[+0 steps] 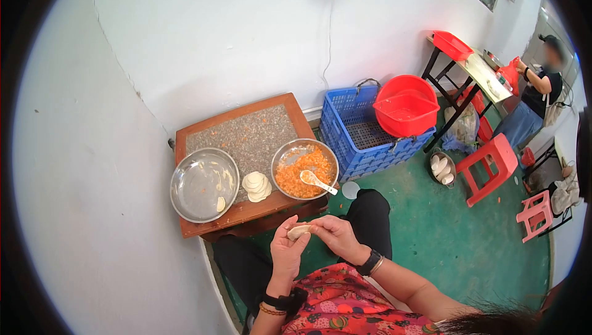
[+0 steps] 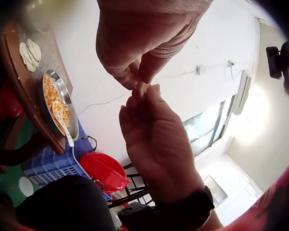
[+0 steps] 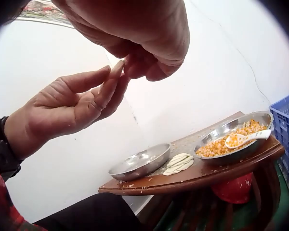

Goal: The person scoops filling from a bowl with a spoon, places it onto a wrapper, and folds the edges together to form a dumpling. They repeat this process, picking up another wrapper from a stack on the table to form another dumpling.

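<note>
Over the lap, both hands hold a small folded dumpling (image 1: 299, 232), edge-on in the right wrist view. My left hand (image 1: 287, 252) grips it between thumb and fingers. At its right end my right hand (image 1: 338, 236) pinches the dough edge; its fingertips hide part of it. Beyond the hands, a stack of round dough wrappers (image 1: 256, 186) lies on the small table. To its right is a steel bowl (image 1: 282, 191) of chopped orange filling (image 1: 302, 171) with a white spoon (image 1: 320, 183) in it. A steel pan (image 1: 197, 193) left of the stack contains one pale dough piece (image 1: 221, 204).
The wooden table (image 1: 271, 210) has a speckled top and stands near the white wall. Right of it are a blue crate (image 1: 345, 162) with red basins (image 1: 407, 107) on it, and a red stool (image 1: 493, 165). Another person (image 1: 536, 98) stands by a far table (image 1: 484, 76).
</note>
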Demonstrator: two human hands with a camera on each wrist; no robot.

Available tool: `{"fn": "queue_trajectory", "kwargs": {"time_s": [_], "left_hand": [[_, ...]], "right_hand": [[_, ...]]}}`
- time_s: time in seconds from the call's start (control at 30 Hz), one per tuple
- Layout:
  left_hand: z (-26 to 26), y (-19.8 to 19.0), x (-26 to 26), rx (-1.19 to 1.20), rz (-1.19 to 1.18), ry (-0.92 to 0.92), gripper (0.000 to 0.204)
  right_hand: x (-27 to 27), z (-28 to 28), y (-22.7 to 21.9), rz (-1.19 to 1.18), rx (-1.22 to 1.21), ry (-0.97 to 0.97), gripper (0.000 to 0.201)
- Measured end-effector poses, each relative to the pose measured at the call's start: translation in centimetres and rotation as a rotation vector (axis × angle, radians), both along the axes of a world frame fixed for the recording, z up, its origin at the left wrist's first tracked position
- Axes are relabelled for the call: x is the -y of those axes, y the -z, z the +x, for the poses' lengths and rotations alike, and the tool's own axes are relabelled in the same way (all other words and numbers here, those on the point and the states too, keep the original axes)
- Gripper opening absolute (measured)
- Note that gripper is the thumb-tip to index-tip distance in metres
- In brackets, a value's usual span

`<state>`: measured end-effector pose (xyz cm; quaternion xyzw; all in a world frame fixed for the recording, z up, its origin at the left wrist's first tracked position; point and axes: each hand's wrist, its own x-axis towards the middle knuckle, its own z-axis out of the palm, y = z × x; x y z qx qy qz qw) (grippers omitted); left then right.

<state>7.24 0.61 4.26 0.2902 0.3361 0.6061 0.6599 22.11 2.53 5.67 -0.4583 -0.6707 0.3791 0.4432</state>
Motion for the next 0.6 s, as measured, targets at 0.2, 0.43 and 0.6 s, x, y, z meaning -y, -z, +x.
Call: {"fn": "queue_trajectory", "kwargs": {"time_s": [0.2, 0.43, 0.6], "left_hand": [[0.7, -0.7, 0.4, -0.078, 0.033, 0.011, 0.044], [1.3, 0.0, 1.0, -0.146, 0.020, 0.055, 0.040], [1.4, 0.6, 0.8, -0.161, -0.071, 0.099, 0.038]], "right_hand": [[0.5, 0.5, -1.4, 0.071, -0.002, 0.021, 0.014], [0.8, 1.3, 0.2, 0.058, 0.009, 0.012, 0.014], [1.1, 1.9, 0.6, -0.110, -0.007, 0.030, 0.012]]}}
